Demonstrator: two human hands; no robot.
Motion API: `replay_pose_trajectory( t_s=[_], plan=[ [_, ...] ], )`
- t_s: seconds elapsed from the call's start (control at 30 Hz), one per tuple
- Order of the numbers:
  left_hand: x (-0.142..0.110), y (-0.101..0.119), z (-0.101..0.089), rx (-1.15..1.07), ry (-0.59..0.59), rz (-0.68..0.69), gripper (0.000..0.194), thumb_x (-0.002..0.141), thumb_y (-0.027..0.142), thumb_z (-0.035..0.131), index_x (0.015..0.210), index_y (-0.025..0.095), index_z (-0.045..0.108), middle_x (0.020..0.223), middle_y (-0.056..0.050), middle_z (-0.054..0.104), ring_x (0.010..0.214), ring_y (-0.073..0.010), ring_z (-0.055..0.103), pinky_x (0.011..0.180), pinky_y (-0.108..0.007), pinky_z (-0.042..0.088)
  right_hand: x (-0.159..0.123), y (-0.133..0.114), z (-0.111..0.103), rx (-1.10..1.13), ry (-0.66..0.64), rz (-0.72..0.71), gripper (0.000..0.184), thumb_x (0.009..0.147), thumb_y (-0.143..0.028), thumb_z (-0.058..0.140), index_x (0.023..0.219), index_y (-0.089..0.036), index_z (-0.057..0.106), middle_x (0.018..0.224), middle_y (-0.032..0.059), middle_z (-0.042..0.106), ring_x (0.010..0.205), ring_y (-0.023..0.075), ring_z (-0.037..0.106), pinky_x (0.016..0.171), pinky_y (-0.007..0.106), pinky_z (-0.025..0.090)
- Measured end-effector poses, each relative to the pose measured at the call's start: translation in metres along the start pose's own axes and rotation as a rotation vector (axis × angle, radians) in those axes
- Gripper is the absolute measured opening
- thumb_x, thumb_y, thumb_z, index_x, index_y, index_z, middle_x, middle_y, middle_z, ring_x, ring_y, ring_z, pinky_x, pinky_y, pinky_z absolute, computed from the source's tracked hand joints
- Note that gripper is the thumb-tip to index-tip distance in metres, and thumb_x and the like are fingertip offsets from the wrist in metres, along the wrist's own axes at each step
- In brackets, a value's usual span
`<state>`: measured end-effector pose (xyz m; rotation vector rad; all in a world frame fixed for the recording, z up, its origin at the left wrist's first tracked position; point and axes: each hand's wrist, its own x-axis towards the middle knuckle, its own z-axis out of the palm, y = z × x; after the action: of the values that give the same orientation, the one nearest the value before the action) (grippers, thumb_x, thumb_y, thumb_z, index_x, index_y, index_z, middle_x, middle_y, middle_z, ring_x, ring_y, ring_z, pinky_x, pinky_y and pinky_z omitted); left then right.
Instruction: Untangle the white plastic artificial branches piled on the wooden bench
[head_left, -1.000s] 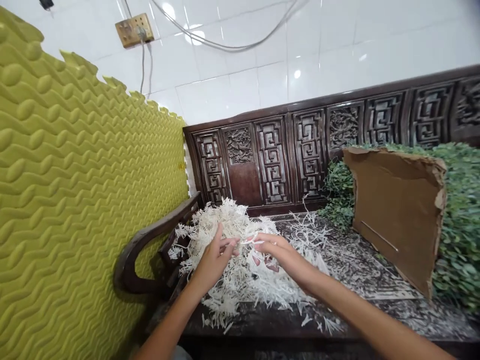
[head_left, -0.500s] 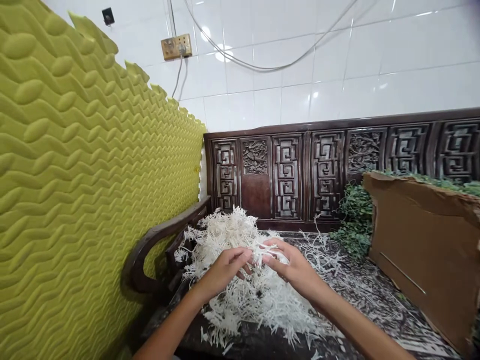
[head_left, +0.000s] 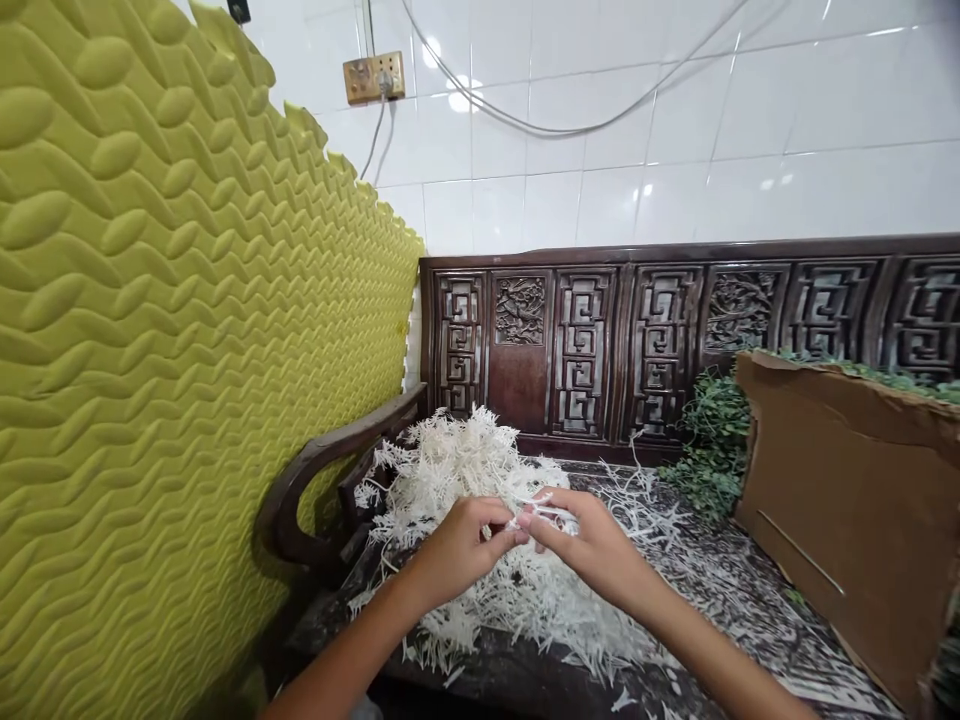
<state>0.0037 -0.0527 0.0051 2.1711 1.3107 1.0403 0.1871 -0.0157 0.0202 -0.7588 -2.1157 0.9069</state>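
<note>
Over a heap of white branching plastic sprigs point(head_left: 465, 460), my two hands meet fingertip to fingertip. My right hand point(head_left: 589, 535) is closed around a small bunch of white sprigs point(head_left: 551, 515), whose thin strands show between thumb and fingers. My left hand point(head_left: 472, 540) pinches at the near end of the same bunch, thumb against forefinger. The exact spot where its fingertips grip is partly hidden. More sprigs spread below and to the right of the hands on the dark bench seat point(head_left: 517, 680).
A brown cardboard box point(head_left: 855, 500) stands on the right, with green artificial foliage point(head_left: 712, 440) beside it. Behind runs the carved wooden backrest point(head_left: 517, 390). A curved armrest point(head_left: 292, 500) and yellow foam mat point(head_left: 187, 350) bound the left. Loose white stems point(head_left: 660, 520) litter the seat.
My left thumb and fingers have closed in on the bunch, nearer to the right hand's fingertips. The right hand keeps its hold. The view has shifted slightly.
</note>
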Motion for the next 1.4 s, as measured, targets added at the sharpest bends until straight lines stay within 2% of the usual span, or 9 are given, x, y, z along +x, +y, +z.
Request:
replay_pose_trajectory(
  t_s=[0.17,0.33,0.53,0.7,0.9,1.0,1.13,1.27,1.4],
  plan=[
    [-0.002,0.005,0.003,-0.178,-0.099,-0.083,0.032,0.084,0.045,0.057,0.081,0.016,0.07,0.073,-0.001,0.057,0.067,-0.0132,0.051,0.057,-0.021,0.038,-0.003,0.0,-0.004,0.0,0.01,-0.025,0.029,0.088,-0.041,0.055,0.072,-0.019,0.062,0.066,-0.0004,0.06,0.067,0.0182,0.057,0.069,0.029,0.042],
    [0.0,0.008,0.001,-0.479,-0.168,-0.172,0.04,0.087,0.049,0.05,0.079,0.013,0.067,0.064,0.0,0.051,0.058,-0.0109,0.049,0.052,-0.021,0.044,-0.004,-0.001,-0.011,0.092,-0.022,-0.019,0.032,0.087,-0.041,0.057,0.066,-0.019,0.065,0.067,0.0019,0.065,0.07,0.019,0.06,0.072,0.031,0.044],
    [0.001,0.009,-0.004,-0.478,-0.125,-0.166,0.032,0.085,0.04,0.058,0.07,0.013,0.066,0.059,0.001,0.049,0.056,-0.0094,0.048,0.051,-0.02,0.046,-0.005,-0.002,-0.017,0.064,0.024,0.046,0.015,0.082,-0.034,0.064,0.074,-0.024,0.072,0.079,0.0026,0.068,0.077,0.0207,0.062,0.074,0.035,0.044],
    [0.002,0.008,0.001,-0.436,-0.065,-0.167,0.029,0.082,0.041,0.062,0.09,0.016,0.074,0.09,-0.007,0.064,0.08,-0.0173,0.059,0.061,-0.026,0.055,-0.006,-0.002,-0.018,0.107,0.016,0.046,0.01,0.081,-0.031,0.065,0.077,-0.025,0.073,0.08,0.0018,0.071,0.079,0.0209,0.063,0.075,0.036,0.045],
    [0.001,0.013,0.002,-0.598,-0.149,-0.213,0.028,0.081,0.035,0.064,0.103,0.02,0.072,0.114,-0.01,0.065,0.102,-0.0235,0.059,0.077,-0.036,0.058,-0.009,-0.003,-0.019,0.215,0.004,0.055,0.008,0.08,-0.032,0.067,0.077,-0.026,0.072,0.079,0.0012,0.07,0.08,0.0204,0.062,0.078,0.036,0.044],
    [0.001,0.015,0.005,-0.633,-0.195,-0.223,0.033,0.079,0.032,0.067,0.108,0.018,0.07,0.107,-0.01,0.067,0.097,-0.0221,0.06,0.078,-0.037,0.057,-0.011,-0.004,-0.015,0.353,0.01,0.149,0.007,0.076,-0.03,0.07,0.072,-0.025,0.071,0.078,0.0017,0.067,0.077,0.0197,0.06,0.073,0.035,0.044],
    [0.002,0.014,0.011,-0.622,-0.267,-0.234,0.029,0.08,0.037,0.064,0.095,0.013,0.071,0.083,-0.008,0.065,0.08,-0.0181,0.061,0.066,-0.031,0.058,-0.013,-0.006,-0.012,0.441,-0.034,0.274,0.011,0.074,-0.03,0.07,0.066,-0.023,0.068,0.064,0.0005,0.062,0.063,0.0164,0.053,0.06,0.031,0.038],
    [0.003,0.016,0.011,-0.511,-0.261,-0.189,0.026,0.084,0.037,0.059,0.078,0.013,0.067,0.069,-0.003,0.059,0.066,-0.0128,0.056,0.06,-0.025,0.054,-0.014,-0.006,-0.016,0.404,-0.048,0.235,0.016,0.076,-0.032,0.068,0.065,-0.021,0.067,0.066,0.0009,0.062,0.063,0.015,0.05,0.055,0.029,0.032],
    [0.001,0.02,0.003,-0.302,-0.232,-0.121,0.029,0.091,0.036,0.049,0.077,0.015,0.064,0.063,0.0,0.055,0.06,-0.0099,0.052,0.058,-0.021,0.046,-0.014,-0.005,-0.023,0.33,-0.065,0.213,0.018,0.08,-0.034,0.064,0.069,-0.02,0.065,0.063,-0.0006,0.058,0.055,0.012,0.043,0.05,0.027,0.027]
  ],
)
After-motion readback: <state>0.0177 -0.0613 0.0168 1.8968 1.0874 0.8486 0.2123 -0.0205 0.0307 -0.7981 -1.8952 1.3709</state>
